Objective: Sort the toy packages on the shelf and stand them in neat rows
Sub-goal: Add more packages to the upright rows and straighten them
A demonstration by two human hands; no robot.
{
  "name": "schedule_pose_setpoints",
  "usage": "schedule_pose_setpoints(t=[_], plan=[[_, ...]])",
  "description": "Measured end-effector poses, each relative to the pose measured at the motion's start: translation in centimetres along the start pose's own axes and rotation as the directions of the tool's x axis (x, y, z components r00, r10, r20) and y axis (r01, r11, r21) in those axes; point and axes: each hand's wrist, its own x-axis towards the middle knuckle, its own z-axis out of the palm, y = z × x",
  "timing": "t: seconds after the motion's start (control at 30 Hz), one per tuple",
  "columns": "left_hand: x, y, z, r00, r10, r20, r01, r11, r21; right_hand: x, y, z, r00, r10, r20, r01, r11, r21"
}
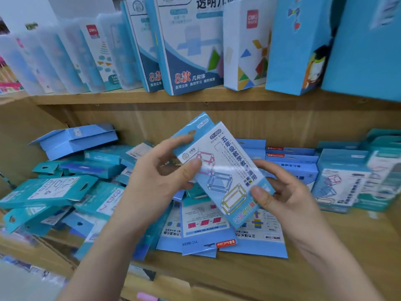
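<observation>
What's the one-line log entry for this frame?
phase: sorting | left hand: grips upper end of held packages | right hand: pinches lower end | below: loose pile on lower shelf

The pale matt wooden shelf bears glossy blue-and-white cardboard toy packages; frosted translucent plastic cases stand above.

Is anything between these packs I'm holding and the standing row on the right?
Nothing visible in front: bare wooden shelf lies before the standing row of blue-and-white packages, but stacked blue packs crowd its left end, beyond the held blue-and-white packages.
</observation>
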Motion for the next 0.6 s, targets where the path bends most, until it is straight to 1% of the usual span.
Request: schedule_pose_setpoints(t=[0.07,0.1,0.17,0.27,0.33,0.4,0.47,0.53,0.6], plan=[[-0.3,-0.5,1.9,0.999,-0.037,0.026,0.039,0.998,-0.059,-1.1,0.2,-1.7,0.999,0.032,0.004,-0.031,0.999,-0.025],[-0.4,-0.7,2.8,0.997,-0.05,0.051,0.053,0.997,-0.061,-1.6,0.3,-2.5,0.999,0.045,0.0,-0.045,0.998,-0.052],[-0.5,-1.1,4.4,0.994,-0.04,0.106,0.041,0.999,-0.01,-2.7,0.4,-4.1,0.999,0.03,-0.028,-0.034,0.987,-0.158],[-0.6,-1.7,7.5,0.979,0.023,0.202,-0.052,0.989,0.137,-4.2,0.4,-6.6,0.988,-0.043,-0.151,-0.008,0.946,-0.325],[-0.8,-2.3,9.7,0.96,0.065,0.271,-0.125,0.97,0.209,-5.1,-0.1,-8.1,0.976,-0.08,-0.204,-0.003,0.927,-0.374],[-0.8,-2.9,11.9,0.936,0.106,0.336,-0.195,0.95,0.243,-6.0,-0.4,-9.3,0.969,-0.105,-0.222,0.001,0.905,-0.424],[-0.8,-3.4,13.7,0.907,0.127,0.4,-0.232,0.947,0.224,-6.7,-0.5,-10.2,0.967,-0.113,-0.23,0.003,0.902,-0.431],[-0.7,-3.8,15.4,0.878,0.14,0.458,-0.257,0.945,0.204,-7.3,-0.4,-10.8,0.968,-0.11,-0.226,0.011,0.916,-0.401],[-0.6,-4.2,16.9,0.862,0.149,0.484,-0.275,0.94,0.2,-7.5,-0.2,-11.5,0.961,-0.112,-0.253,-0.002,0.912,-0.41]])
